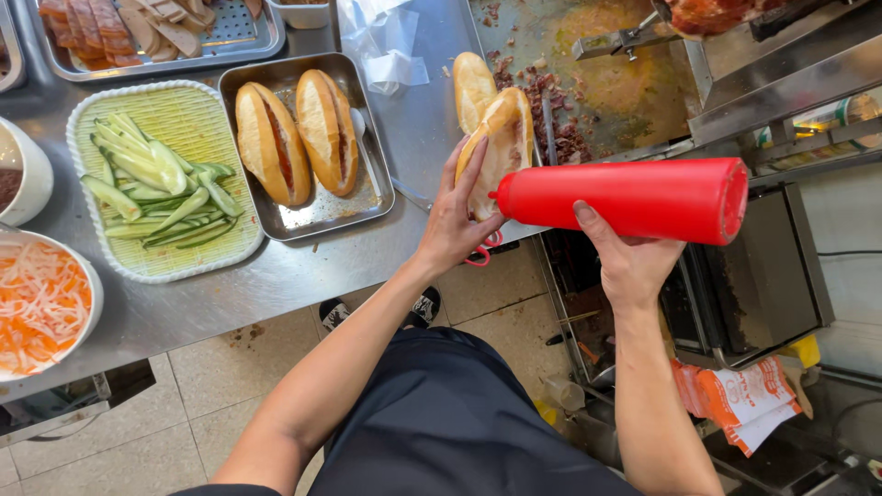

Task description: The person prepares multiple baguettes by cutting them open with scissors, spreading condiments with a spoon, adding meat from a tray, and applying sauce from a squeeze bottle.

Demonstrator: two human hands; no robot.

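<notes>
Bread roll (501,147), split along its top, sits upright in my left hand (452,220) over the edge of the steel counter (276,276); my left grip is clenched around its lower half. Left of it, cucumber strips (152,184) lie in a white tray (83,101), and two filled rolls (296,133) rest in a metal pan (322,216). My right hand (629,262) grasps a red squeeze bottle (634,197) held sideways, its nozzle touching the roll.
</notes>
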